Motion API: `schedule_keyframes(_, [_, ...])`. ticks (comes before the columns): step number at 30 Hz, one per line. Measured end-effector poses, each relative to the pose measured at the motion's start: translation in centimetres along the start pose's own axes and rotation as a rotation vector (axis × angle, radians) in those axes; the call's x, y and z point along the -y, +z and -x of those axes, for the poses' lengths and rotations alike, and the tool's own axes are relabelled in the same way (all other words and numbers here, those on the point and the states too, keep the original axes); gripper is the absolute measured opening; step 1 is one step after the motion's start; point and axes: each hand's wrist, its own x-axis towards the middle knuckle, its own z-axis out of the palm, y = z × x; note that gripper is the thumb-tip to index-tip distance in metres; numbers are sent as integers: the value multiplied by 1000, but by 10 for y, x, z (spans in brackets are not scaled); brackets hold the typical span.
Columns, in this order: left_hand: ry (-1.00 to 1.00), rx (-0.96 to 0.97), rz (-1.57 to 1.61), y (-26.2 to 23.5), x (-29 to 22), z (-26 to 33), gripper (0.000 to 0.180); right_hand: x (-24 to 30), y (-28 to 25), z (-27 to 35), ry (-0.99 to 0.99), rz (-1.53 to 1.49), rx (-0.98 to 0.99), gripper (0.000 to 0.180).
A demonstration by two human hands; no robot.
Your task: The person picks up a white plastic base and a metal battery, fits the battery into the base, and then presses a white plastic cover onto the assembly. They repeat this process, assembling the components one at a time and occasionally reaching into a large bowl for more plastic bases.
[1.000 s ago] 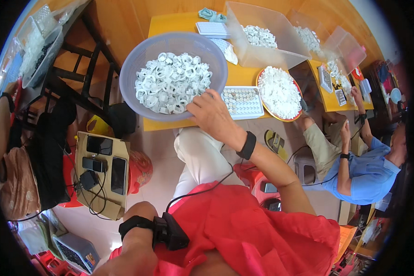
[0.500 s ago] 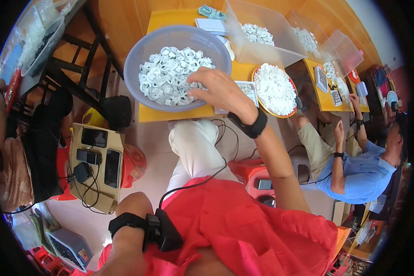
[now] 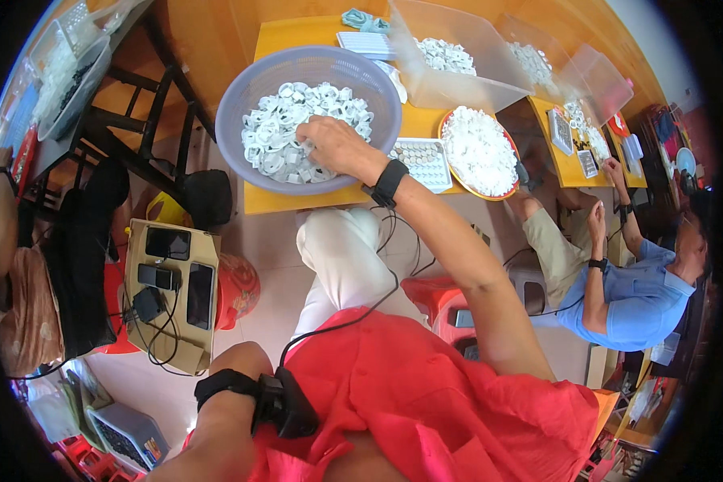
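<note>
My right hand (image 3: 337, 146) reaches into a grey-blue plastic basket (image 3: 231, 120) heaped with small white plastic parts (image 3: 277, 120). Its fingers curl down among them, closed, and the fingertips are partly hidden, so what they grip does not show. By the right wrist, at the basket's right side, lies a white tray (image 3: 438, 183) with small round pieces set in rows. My left hand (image 3: 239, 359) is low at the left, above a strapped-on black device. The fingers of that hand are out of sight.
A red-rimmed round tray (image 3: 512, 189) of white bits and a clear plastic bin (image 3: 490, 88) share the yellow table (image 3: 277, 202). To the left, a cardboard box (image 3: 189, 341) bears phones and cables. A co-worker in blue (image 3: 631, 301) sits at the right; another person is at far left.
My right hand has moved left and lower into the white parts, its fingers drawing together. More of the white tray now shows beside the wrist. My left hand stays low.
</note>
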Motion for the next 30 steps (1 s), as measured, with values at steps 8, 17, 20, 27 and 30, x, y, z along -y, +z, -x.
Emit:
schedule_keyframes(8, [760,224,151,5,82,-22,26,12,-24,9,65,-201,-186,33])
schedule_keyframes(17, [124,405,684,54,132,-19,42,39,-50,43,182,-451,-271,34])
schedule_keyframes(20, [-94,466,930,68,138,-18,49,33,-57,51,241,-471,-336,35])
schedule_keyframes(27, [243,-46,1453,61,129,-16,80,41,-60,73,151,-427,-469,37])
schedule_keyframes(30, [-538,344,1208,3,124,15,55,45,-69,94,106,-307,-502,42])
